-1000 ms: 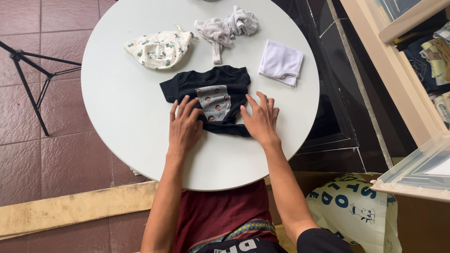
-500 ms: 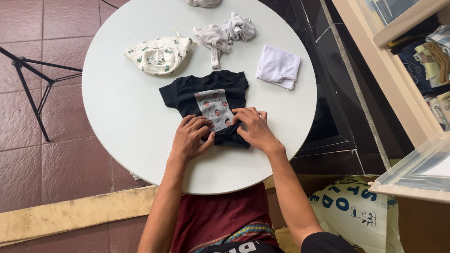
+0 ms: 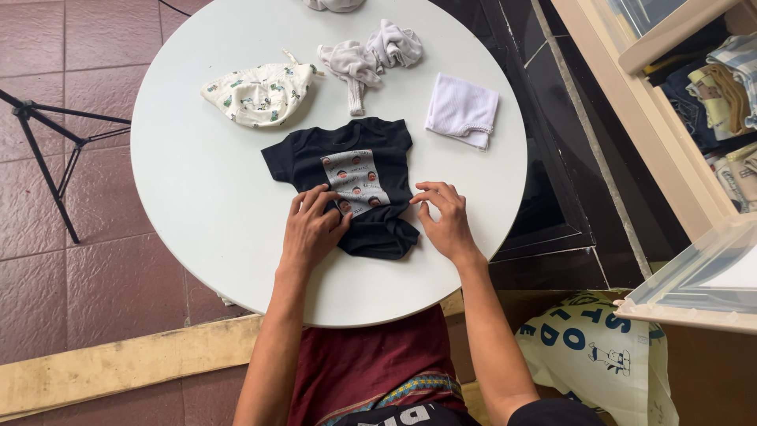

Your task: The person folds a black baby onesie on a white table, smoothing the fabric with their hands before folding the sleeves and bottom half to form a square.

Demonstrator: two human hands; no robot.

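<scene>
Since half a second ago the right hand [image 3: 445, 221] has slid off the black baby bodysuit [image 3: 351, 185] to rest beside its right edge, and the bottom of the garment now lies bunched up over itself. The left hand [image 3: 311, 229] stays on the cloth.

Bodysuit: near the middle of the round white surface [image 3: 189, 181], front up, grey printed panel showing, sleeves spread, lower hem rumpled.

Left hand: fingers pinching the fabric just below the print. Right hand: open, fingers curled, tips on the surface touching the garment's side, holding nothing.

Judgement: a neat fold here wants the bunched hem smoothed flat first, one hand pinning the cloth while the other draws the edge straight.

Farther out on the surface: patterned cream garment [image 3: 259, 95] upper left, crumpled grey-white cloth [image 3: 371, 55] at the top, folded white cloth [image 3: 462, 110] upper right.

Room: reddish tiled floor, a black tripod [image 3: 47, 150] at left, shelves of folded clothes [image 3: 721, 87] at right, a printed plastic bag [image 3: 591, 355] below.
</scene>
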